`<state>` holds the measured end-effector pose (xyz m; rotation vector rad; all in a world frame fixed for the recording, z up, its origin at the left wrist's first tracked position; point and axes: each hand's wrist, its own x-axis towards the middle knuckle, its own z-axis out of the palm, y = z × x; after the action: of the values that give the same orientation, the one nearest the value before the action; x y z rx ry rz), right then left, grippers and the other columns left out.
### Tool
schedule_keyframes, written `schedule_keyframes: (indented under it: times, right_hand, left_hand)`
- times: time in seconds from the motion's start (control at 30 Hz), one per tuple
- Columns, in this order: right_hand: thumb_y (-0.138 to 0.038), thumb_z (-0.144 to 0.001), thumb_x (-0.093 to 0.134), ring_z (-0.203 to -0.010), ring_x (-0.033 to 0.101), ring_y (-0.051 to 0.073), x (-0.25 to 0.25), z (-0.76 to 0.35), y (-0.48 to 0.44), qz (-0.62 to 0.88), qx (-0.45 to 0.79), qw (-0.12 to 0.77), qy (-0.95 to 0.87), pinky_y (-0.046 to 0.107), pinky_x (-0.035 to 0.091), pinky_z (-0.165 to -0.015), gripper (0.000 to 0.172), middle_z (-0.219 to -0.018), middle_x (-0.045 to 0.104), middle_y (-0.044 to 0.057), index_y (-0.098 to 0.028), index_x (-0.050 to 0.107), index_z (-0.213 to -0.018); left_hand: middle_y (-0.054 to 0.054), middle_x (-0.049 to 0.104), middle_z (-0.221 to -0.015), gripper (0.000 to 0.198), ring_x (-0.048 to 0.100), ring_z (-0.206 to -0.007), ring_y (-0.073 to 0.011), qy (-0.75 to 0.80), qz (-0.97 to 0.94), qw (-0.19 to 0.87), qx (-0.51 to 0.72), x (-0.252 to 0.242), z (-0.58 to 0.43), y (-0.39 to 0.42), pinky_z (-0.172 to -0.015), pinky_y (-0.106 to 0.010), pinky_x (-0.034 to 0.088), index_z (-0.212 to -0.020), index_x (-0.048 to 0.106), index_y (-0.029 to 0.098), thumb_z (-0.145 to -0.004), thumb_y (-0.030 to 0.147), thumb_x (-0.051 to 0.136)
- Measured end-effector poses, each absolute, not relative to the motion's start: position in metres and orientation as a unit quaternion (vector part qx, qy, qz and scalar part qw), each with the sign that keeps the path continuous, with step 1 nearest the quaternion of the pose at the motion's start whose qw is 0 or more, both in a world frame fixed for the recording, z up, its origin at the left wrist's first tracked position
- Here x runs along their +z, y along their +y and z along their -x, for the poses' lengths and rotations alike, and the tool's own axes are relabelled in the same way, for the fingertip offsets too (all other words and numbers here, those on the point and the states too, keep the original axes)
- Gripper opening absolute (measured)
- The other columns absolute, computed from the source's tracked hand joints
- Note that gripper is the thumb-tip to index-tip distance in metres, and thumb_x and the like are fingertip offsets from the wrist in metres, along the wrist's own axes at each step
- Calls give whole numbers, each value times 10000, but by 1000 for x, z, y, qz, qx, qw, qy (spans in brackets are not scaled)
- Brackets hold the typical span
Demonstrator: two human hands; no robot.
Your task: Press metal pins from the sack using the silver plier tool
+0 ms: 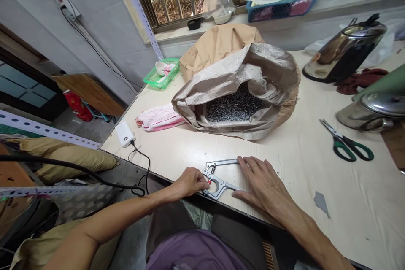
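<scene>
At the lower centre of the frame, we have a pair of grey metal pliers with a coiled spring (225, 185) lying on a pale, smooth tabletop (177, 152). Our right hand (265, 179) loosely grasps the spread handles, fingers over the upper one and thumb by the lower. Our left hand (190, 183) has its fingertips drawn together at the small red piece (209, 182) on the tool's left end; whether they pinch anything, we cannot tell. Above, at centre, a crumpled, pale woven sack (215, 80) gapes around small dark metal pieces (234, 103); black-and-green scissors (348, 145) lie at right.
</scene>
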<state>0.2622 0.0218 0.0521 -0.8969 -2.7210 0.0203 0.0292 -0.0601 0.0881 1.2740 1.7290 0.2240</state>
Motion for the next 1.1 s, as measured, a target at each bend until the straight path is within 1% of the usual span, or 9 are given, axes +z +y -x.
schedule_keyframes:
  times: [0.23, 0.3, 0.4, 0.53, 0.67, 0.77, 0.87, 0.97, 1.1]
  right_hand:
    - [-564, -722, 592, -908, 519, 271, 63, -258, 18, 308, 11, 120, -944, 453, 389, -849, 591, -982, 611, 115, -148, 545, -1139]
    - [-525, -707, 633, -886, 514, 263, 66, -257, 15, 313, 7, 117, -943, 430, 392, -826, 570, -965, 611, 112, -132, 555, -1112]
    - [-482, -702, 657, -860, 512, 254, 70, -256, 12, 318, 2, 115, -941, 405, 392, -802, 525, -939, 614, 104, -132, 562, -1082]
    - [-437, -715, 651, -846, 516, 245, 72, -254, 9, 321, -7, 116, -940, 391, 388, -792, 442, -921, 617, 92, -156, 566, -1047]
    - [-392, -735, 632, -856, 521, 244, 70, -252, 7, 323, -15, 124, -938, 380, 390, -779, 402, -914, 616, 94, -152, 558, -1049]
    - [-368, -740, 631, -860, 525, 240, 70, -251, 5, 324, -20, 126, -938, 361, 397, -764, 397, -933, 615, 103, -144, 547, -1057]
    - [-373, -762, 614, -833, 526, 234, 70, -250, 3, 335, -26, 128, -933, 346, 401, -719, 363, -917, 611, 98, -147, 541, -1036]
    - [-356, -798, 582, -791, 522, 216, 72, -248, 2, 339, -22, 125, -932, 322, 392, -667, 289, -862, 600, 77, -160, 539, -1007]
    - [-299, -862, 497, -734, 514, 188, 75, -244, 1, 332, -7, 129, -935, 299, 370, -635, 122, -773, 571, 52, -189, 544, -888]
  left_hand:
    - [13, 557, -547, 255, 484, -559, -109, 708, -555, 428, 91, 86, -28, -67, -527, -212, 331, -606, 658, 109, -757, 304, 594]
    - [-18, 603, -650, 281, 538, -651, -141, 712, -586, 368, 120, 89, -26, -71, -594, -228, 387, -672, 664, 121, -813, 337, 552]
    - [-93, 636, -939, 301, 562, -922, -213, 673, -668, 264, 174, 93, -26, -71, -790, -304, 448, -921, 653, 131, -841, 403, 550]
    - [-197, 454, -1334, 786, 404, -1232, -327, 531, -805, 202, 168, 85, -37, -61, -1012, -451, 355, -1249, 468, 119, -642, 547, 725]
    - [-228, 450, -1320, 995, 412, -1219, -359, 495, -840, 177, 135, 72, -54, -47, -1025, -479, 331, -1336, 320, 80, -579, 544, 769]
    - [-204, 513, -1217, 956, 483, -1100, -332, 515, -835, 165, 105, 72, -64, -40, -943, -449, 395, -1306, 337, 74, -579, 501, 789]
    - [-144, 544, -1118, 707, 505, -1003, -286, 550, -818, 154, 68, 79, -71, -37, -836, -406, 437, -1218, 422, 116, -697, 502, 705]
    - [-95, 556, -1038, 503, 498, -957, -251, 567, -809, 151, 23, 86, -74, -34, -759, -360, 438, -1097, 502, 138, -782, 515, 614]
    - [-70, 571, -969, 399, 489, -948, -232, 573, -805, 152, -2, 89, -74, -32, -730, -334, 414, -971, 564, 152, -825, 524, 555]
